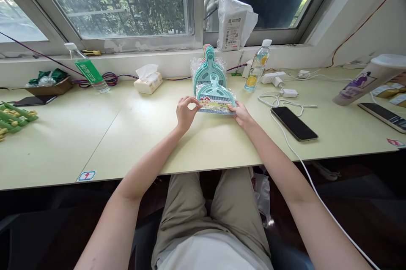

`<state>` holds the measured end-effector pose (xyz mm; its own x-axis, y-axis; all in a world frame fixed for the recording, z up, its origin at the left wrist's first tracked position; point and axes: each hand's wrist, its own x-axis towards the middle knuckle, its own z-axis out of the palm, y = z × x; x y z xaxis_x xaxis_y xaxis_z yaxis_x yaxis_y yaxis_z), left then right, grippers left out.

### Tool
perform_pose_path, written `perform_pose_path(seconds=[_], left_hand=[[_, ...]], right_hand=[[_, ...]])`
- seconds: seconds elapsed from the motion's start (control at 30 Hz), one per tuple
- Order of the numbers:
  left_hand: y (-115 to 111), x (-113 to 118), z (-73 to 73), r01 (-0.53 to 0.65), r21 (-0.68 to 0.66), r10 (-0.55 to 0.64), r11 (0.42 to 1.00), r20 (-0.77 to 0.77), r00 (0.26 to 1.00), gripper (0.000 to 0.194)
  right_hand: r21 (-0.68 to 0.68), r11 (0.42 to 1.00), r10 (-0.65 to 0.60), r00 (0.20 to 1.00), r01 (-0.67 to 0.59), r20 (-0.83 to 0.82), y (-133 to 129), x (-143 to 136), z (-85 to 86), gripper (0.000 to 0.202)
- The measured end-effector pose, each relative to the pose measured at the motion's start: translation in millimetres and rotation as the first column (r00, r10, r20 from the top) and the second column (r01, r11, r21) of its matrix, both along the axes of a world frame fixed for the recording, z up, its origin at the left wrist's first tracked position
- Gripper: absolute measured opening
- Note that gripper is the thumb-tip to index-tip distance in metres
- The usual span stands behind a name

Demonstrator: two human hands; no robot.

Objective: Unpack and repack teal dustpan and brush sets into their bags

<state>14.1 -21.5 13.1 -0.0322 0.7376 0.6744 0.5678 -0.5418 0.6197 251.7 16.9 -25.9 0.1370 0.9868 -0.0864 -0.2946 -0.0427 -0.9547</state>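
Note:
Between my hands is a small mint-green dustpan-and-brush set (215,92) in a clear plastic wrapper, with a printed label across its front. My left hand (185,114) pinches the left edge of the wrapper between thumb and forefinger. At the lower right corner, my right hand (241,115) grips the set with the thumb on its front. Right behind it stands a stack of similar wrapped dustpans (208,64), mostly mint-green with some pink edges showing. The front set hides the lower part of this stack.
A tissue pack (148,82) and a green-labelled bottle (89,69) stand left on the table (152,135). To the right are a lemon drink bottle (257,66), chargers with white cables (275,100), a black phone (294,123) and a large cup (368,80). Another tissue pack (233,29) sits on the windowsill.

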Motion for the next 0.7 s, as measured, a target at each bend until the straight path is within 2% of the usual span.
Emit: perform_pose_path(seconds=[0.13,0.27,0.47,0.53,0.63,0.7], left_hand=[[4.2,-1.2,-2.1,0.079,-0.075,-0.083,0.994,-0.046,0.995,0.011],[13.4,-4.5,-8.4,0.171,-0.131,-0.177,0.976,-0.03,0.984,0.014],[21.8,-10.2,-9.6,0.166,-0.212,-0.178,0.963,-0.04,0.983,0.021],[22.0,-12.6,-7.4,0.21,-0.209,-0.23,0.955,-0.075,0.97,0.035],[22.3,-17.5,-4.9,0.301,-0.191,-0.338,0.934,-0.204,0.919,0.076],[23.2,-20.8,-5.1,0.359,-0.2,-0.404,0.912,-0.279,0.871,0.084]], right_hand=[[-0.027,1.0,-0.006,0.999,0.007,0.047,1.6,1.6,-0.3,0.033],[-0.033,0.999,-0.033,0.998,0.035,0.047,2.1,2.6,0.7,0.032],[-0.034,0.999,-0.027,0.999,0.028,0.035,3.4,3.2,-0.7,0.033],[-0.023,1.0,-0.018,1.0,0.018,0.022,4.0,3.9,-2.6,0.034],[-0.013,1.0,0.0,1.0,0.0,0.004,4.6,5.4,-5.2,0.032],[-0.016,1.0,-0.006,1.0,0.006,-0.013,4.8,6.6,-5.8,0.03]])
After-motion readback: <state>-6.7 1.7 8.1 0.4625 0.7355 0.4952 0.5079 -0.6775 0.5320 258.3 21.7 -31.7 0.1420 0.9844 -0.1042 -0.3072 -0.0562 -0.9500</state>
